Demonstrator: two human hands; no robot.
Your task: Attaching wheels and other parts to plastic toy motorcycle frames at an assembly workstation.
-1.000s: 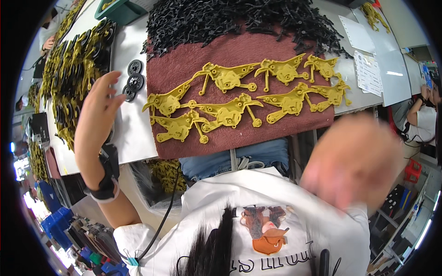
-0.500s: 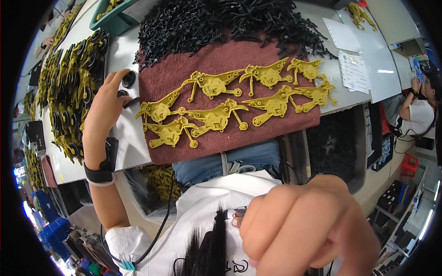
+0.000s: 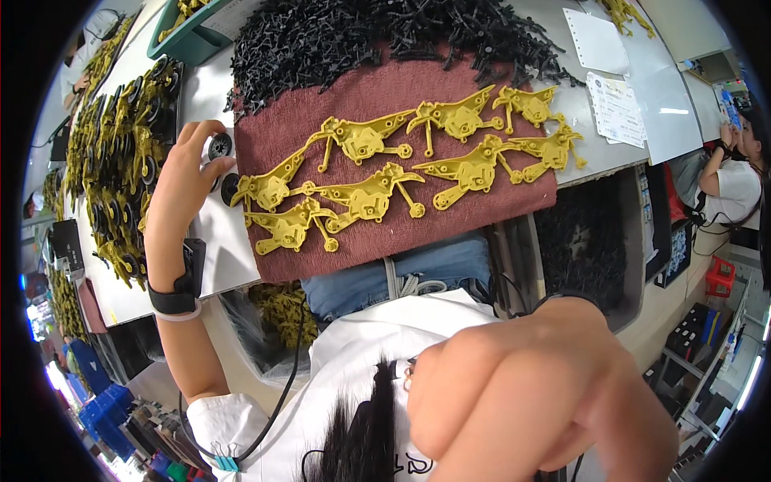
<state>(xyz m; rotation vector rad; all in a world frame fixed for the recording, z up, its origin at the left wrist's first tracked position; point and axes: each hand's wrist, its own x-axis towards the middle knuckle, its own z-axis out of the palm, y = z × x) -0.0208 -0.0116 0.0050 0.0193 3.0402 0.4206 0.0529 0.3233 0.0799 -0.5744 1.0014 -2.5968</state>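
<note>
1 head camera looks steeply down over the worktable (image 3: 217,249), close.

left hand (image 3: 183,181) on black wheels (image 3: 220,147), yellow parts (image 3: 365,197) on maroon cloth (image 3: 385,92)

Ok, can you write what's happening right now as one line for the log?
left hand: on black wheels | right hand: fist near camera, blurred | yellow parts: laid on red cloth
</note>
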